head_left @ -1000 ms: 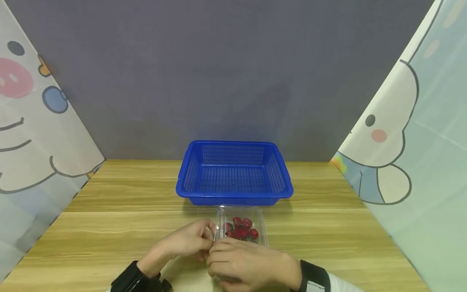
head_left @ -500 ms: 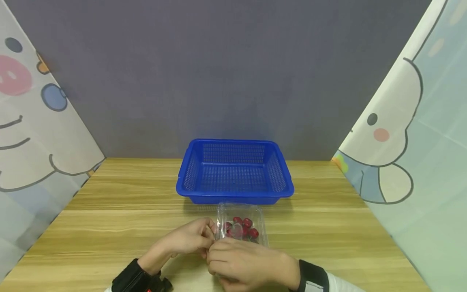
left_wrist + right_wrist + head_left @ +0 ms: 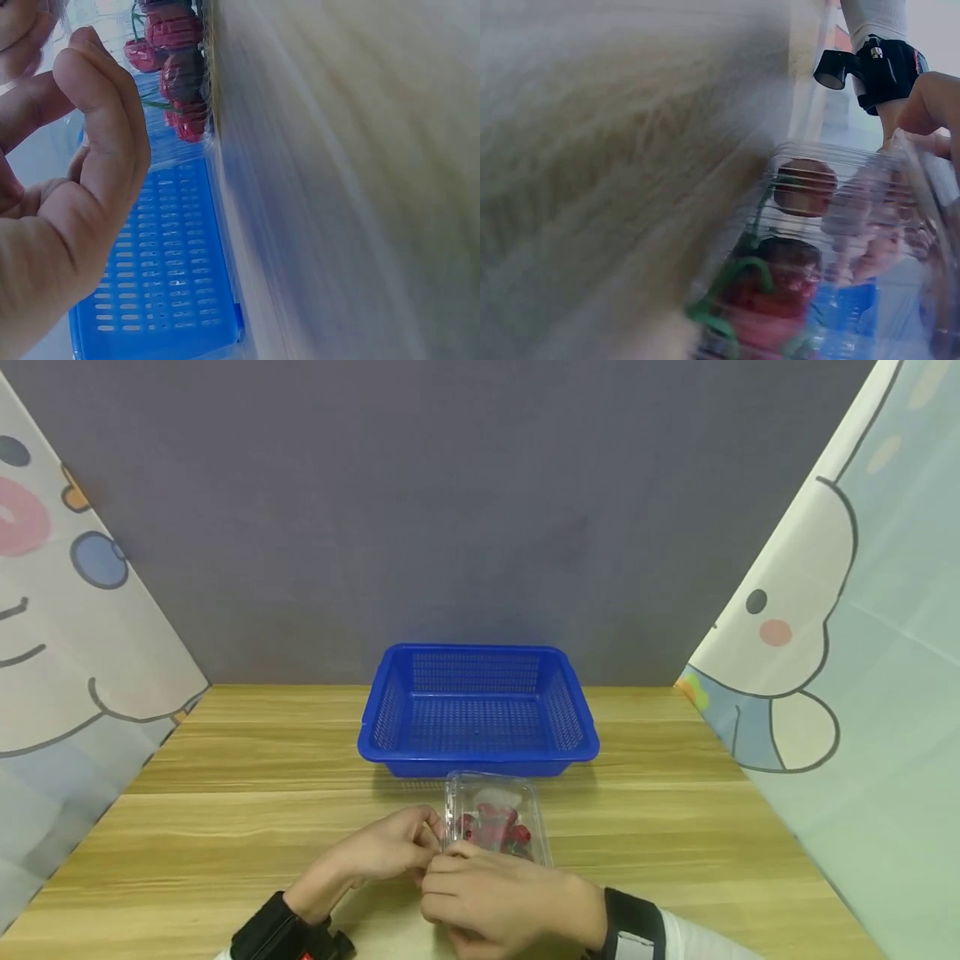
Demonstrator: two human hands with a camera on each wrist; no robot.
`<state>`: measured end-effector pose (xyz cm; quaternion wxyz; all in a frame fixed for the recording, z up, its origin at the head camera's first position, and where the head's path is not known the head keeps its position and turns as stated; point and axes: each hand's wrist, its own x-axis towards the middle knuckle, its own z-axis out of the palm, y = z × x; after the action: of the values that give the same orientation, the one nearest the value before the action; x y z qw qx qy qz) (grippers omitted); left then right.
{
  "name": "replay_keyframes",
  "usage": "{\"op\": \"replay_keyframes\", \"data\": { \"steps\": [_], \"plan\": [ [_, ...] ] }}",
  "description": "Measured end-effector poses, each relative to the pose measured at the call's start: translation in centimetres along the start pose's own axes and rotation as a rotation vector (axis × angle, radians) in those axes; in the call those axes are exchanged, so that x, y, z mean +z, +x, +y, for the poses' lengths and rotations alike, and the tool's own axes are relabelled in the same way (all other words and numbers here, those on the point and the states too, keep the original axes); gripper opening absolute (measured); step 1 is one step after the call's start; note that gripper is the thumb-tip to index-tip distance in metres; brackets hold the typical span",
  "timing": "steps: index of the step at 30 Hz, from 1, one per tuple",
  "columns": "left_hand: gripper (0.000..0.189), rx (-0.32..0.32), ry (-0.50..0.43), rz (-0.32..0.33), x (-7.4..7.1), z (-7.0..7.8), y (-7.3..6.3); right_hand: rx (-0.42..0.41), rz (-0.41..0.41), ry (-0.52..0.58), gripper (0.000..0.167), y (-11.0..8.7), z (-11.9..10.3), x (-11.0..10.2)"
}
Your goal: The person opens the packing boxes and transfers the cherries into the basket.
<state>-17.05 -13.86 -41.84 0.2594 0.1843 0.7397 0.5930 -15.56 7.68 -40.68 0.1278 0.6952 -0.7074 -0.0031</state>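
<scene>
A clear plastic clamshell box (image 3: 542, 827) of red cherries (image 3: 174, 31) with green stems stands on the table in front of me. My left hand (image 3: 393, 845) pinches the box's near left edge between thumb and bent fingers. Right beside it, my right hand (image 3: 504, 889) curls over the near side and grips the lid's edge, hiding the front of the box. In the right wrist view the cherries (image 3: 772, 292) show through the ribbed clear wall. A pale glare on the lid partly veils them from above.
A blue perforated plastic basket (image 3: 480, 760) stands just behind the box, with nothing in it. Wood-grain table (image 3: 675, 827) stretches to both sides. A grey panel (image 3: 480, 510) rises at the back, with cartoon-printed sheets (image 3: 795, 693) at the sides.
Both hands keep almost the same place at the box's near edge. The glare on the lid has grown and slid over the cherries, and the lid's far edge appears slightly higher.
</scene>
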Motion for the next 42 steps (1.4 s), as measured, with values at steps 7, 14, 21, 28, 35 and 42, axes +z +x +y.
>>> {"op": "replay_keyframes", "data": {
  "steps": [7, 14, 21, 28, 35, 42],
  "plan": [
    [0.02, -0.009, 0.015, 0.004, -0.2, 0.1, -0.3, 0.029, 0.126, 0.034, 0.017, -0.5, 0.3, -1.7],
    [0.022, -0.008, -0.02, -0.029, 0.0, 0.0, -0.2, 0.025, 0.21, 0.026, 0.008, -1.2, 0.2, -1.9],
    [0.022, -0.013, -0.062, -0.059, 0.2, -0.1, -0.4, -0.088, 0.47, 0.0, 0.013, -2.2, 1.2, -2.8],
    [0.024, -0.02, -0.054, -0.072, -0.2, 0.1, -0.7, -0.145, 0.659, -0.061, 0.016, -3.0, 1.9, -4.5],
    [0.024, -0.05, 0.026, -0.043, -0.3, 0.1, -0.8, -0.185, 0.72, -0.089, 0.018, -3.4, 1.8, -5.3],
    [0.034, -0.023, -0.027, 0.062, 0.2, 0.1, -0.1, -0.181, 0.731, -0.081, 0.018, -3.6, 1.6, -5.3]
  ]
}}
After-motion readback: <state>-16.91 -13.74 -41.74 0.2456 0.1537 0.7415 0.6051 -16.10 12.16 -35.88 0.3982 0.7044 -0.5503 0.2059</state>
